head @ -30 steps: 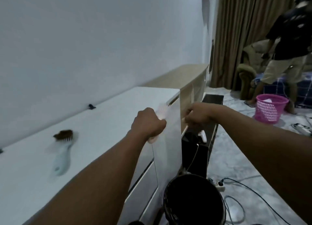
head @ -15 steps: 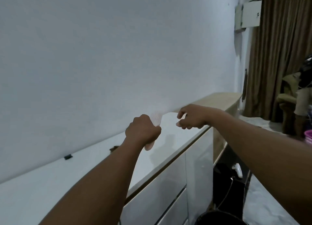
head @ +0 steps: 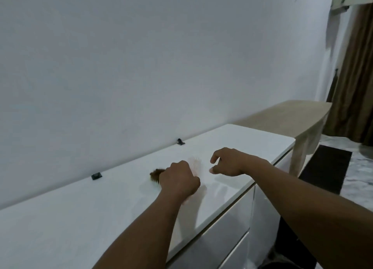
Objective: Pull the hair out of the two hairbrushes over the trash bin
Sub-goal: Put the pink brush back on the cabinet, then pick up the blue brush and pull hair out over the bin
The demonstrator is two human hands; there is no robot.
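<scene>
My left hand [head: 179,181] is closed around the handle of a pale pink hairbrush [head: 195,165], whose bristled head sticks up past my knuckles over the white dresser top [head: 80,218]. My right hand [head: 228,161] hovers just right of the brush head, fingers curled and apart, holding nothing that I can see. A second hairbrush lies on the dresser behind my left hand; only its clump of brown hair [head: 156,175] shows. The trash bin is out of view.
Two small black clips [head: 96,176] [head: 180,142] sit along the wall at the back of the dresser. A beige wooden table [head: 292,117] adjoins the dresser on the right, with brown curtains [head: 355,87] and a dark mat [head: 325,168] on the floor beyond.
The view swung up and left from the black bin to the dresser top. Both hands came over the dresser; my right hand's fingers have spread apart beside the brush head.
</scene>
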